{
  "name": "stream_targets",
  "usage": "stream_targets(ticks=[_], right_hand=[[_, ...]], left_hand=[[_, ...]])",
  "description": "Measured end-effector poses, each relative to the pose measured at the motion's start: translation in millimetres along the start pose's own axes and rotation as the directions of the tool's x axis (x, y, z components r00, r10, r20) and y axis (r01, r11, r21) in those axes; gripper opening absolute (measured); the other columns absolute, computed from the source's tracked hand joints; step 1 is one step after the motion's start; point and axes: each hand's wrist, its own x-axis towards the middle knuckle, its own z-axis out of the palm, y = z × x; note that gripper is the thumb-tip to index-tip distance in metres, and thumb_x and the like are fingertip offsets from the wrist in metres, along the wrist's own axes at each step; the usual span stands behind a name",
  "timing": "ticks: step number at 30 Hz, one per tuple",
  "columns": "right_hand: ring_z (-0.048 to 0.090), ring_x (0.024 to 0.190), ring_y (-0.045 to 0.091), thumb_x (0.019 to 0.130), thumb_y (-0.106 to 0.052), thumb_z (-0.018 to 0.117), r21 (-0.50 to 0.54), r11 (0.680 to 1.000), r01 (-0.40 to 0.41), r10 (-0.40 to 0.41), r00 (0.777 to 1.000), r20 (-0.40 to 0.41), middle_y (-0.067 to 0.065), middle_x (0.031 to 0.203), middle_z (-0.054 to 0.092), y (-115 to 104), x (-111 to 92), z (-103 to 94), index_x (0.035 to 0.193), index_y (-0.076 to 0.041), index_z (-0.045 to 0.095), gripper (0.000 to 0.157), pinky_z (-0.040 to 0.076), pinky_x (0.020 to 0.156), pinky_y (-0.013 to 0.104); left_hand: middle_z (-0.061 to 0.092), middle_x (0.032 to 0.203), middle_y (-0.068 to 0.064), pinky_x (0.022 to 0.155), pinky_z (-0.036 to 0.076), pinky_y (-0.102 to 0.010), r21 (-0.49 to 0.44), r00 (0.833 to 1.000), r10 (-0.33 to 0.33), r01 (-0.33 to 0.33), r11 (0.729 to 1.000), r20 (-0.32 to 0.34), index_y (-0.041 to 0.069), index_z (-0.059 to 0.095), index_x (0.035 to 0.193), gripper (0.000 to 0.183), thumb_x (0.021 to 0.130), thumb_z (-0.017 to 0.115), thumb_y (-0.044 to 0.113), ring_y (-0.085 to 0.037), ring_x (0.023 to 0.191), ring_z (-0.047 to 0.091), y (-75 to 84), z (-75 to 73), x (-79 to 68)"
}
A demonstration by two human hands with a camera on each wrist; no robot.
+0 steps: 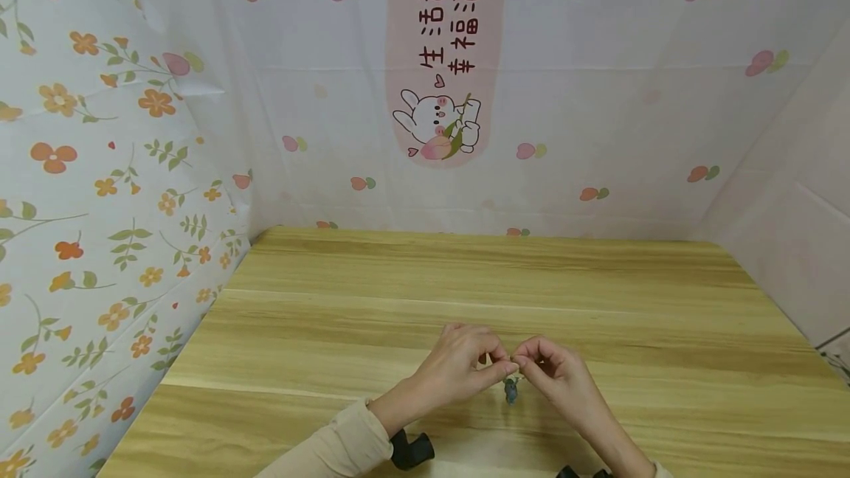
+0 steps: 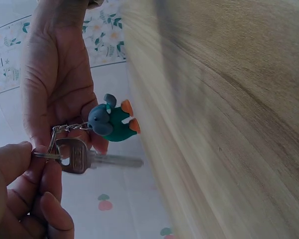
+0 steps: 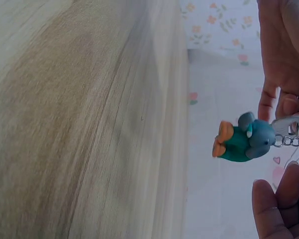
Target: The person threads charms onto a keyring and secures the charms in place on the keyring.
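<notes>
Over the wooden table point(image 1: 332, 345), my left hand point(image 1: 458, 364) and right hand point(image 1: 558, 375) meet fingertip to fingertip. Both pinch a small metal key ring point(image 2: 47, 156) between thumb and fingers. From the ring hangs a silver key point(image 2: 77, 157), its shaft pointing away from the hands. Beside the key, a short chain point(image 2: 72, 127) carries a small elephant figure point(image 2: 112, 122) with a grey head, green body and orange feet. In the right wrist view the elephant figure point(image 3: 244, 142) hangs clear of the tabletop, while the ring is partly hidden by fingers.
A black angled object point(image 1: 412, 451) sits by the left sleeve, and another black object point(image 1: 584, 472) shows at the bottom edge near the right forearm. Behind the table hangs a printed cloth point(image 1: 319, 109); a flowered cloth point(image 1: 133, 227) borders the left side.
</notes>
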Motion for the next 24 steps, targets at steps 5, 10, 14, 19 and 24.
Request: stream_targets(ticks=[5, 10, 14, 19, 24], right_hand=[[0.053, 0.074, -0.004, 0.09, 0.008, 0.06, -0.011, 1.0, 0.006, -0.006, 1.0, 0.002, -0.012, 0.079, 0.059, -1.1, -0.1, 1.3, 0.089, 0.0, 0.063, 0.009, 0.047, 0.064, 0.019], [0.051, 0.071, -0.004, 0.09, 0.008, 0.06, -0.015, 1.0, 0.025, -0.024, 1.0, 0.009, -0.01, 0.077, 0.059, -0.7, 0.1, 2.3, 0.089, -0.001, 0.064, 0.01, 0.045, 0.06, 0.02], [0.051, 0.072, -0.004, 0.091, 0.008, 0.059, -0.002, 0.999, 0.036, -0.036, 0.999, 0.014, -0.012, 0.078, 0.059, -0.6, 0.8, 2.3, 0.09, -0.001, 0.063, 0.01, 0.046, 0.061, 0.02], [0.055, 0.076, -0.003, 0.093, 0.006, 0.058, 0.009, 1.0, 0.013, -0.013, 1.0, 0.019, -0.009, 0.08, 0.061, 0.2, 0.3, 1.4, 0.091, 0.0, 0.063, 0.008, 0.049, 0.067, 0.019], [0.055, 0.075, -0.001, 0.094, 0.002, 0.058, 0.009, 0.999, -0.034, 0.034, 0.999, 0.018, -0.006, 0.079, 0.062, -0.6, 0.7, 0.0, 0.092, -0.001, 0.063, 0.007, 0.049, 0.068, 0.02]], left_hand=[[0.065, 0.069, 0.008, 0.079, 0.032, -0.023, -0.003, 1.0, -0.009, 0.009, 1.0, -0.004, 0.019, 0.071, 0.074, 0.022, 0.092, 0.068, 0.03, 0.005, 0.059, 0.034, -0.8, 0.6, 0.6], [0.062, 0.065, 0.008, 0.077, 0.03, -0.021, -0.001, 1.0, -0.027, 0.027, 1.0, -0.001, 0.019, 0.072, 0.073, 0.023, 0.092, 0.068, 0.031, 0.005, 0.055, 0.03, -1.6, 0.8, 0.8], [0.062, 0.066, 0.007, 0.076, 0.029, -0.021, -0.003, 1.0, -0.018, 0.018, 1.0, -0.009, 0.018, 0.072, 0.073, 0.022, 0.091, 0.068, 0.03, 0.005, 0.055, 0.029, -1.7, 0.7, 0.7], [0.065, 0.068, 0.007, 0.074, 0.028, -0.019, -0.001, 0.999, 0.023, -0.023, 1.0, -0.039, 0.017, 0.07, 0.072, 0.021, 0.091, 0.069, 0.028, 0.006, 0.057, 0.031, -3.1, 2.1, 0.2], [0.065, 0.069, 0.006, 0.071, 0.029, -0.016, -0.019, 0.997, 0.061, -0.062, 0.998, -0.046, 0.016, 0.069, 0.074, 0.021, 0.092, 0.068, 0.026, 0.006, 0.057, 0.031, -3.7, 2.0, 0.2]])
